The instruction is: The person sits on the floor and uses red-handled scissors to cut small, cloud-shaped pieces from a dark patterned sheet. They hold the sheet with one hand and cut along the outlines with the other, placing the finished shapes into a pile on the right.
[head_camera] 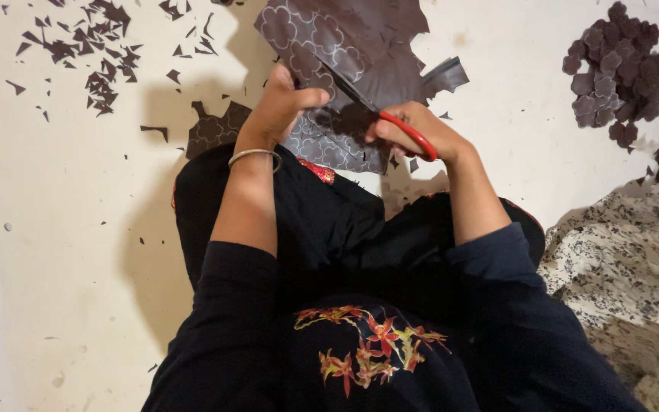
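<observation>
My left hand (284, 103) grips a dark brown sheet (360, 42) printed with pale flower outlines, holding it up over my lap. My right hand (413, 130) is closed in the red handles of a pair of scissors (379, 111). The dark blades reach up and left into the sheet, beside my left thumb. A metal bangle (253, 156) sits on my left wrist. Part of the sheet is hidden behind both hands.
A pile of cut-out brown flower shapes (619, 72) lies at the upper right. Small dark offcuts (93, 49) are scattered on the pale floor at the upper left. A speckled cloth (634, 267) covers the right side. My dark-clothed legs fill the centre.
</observation>
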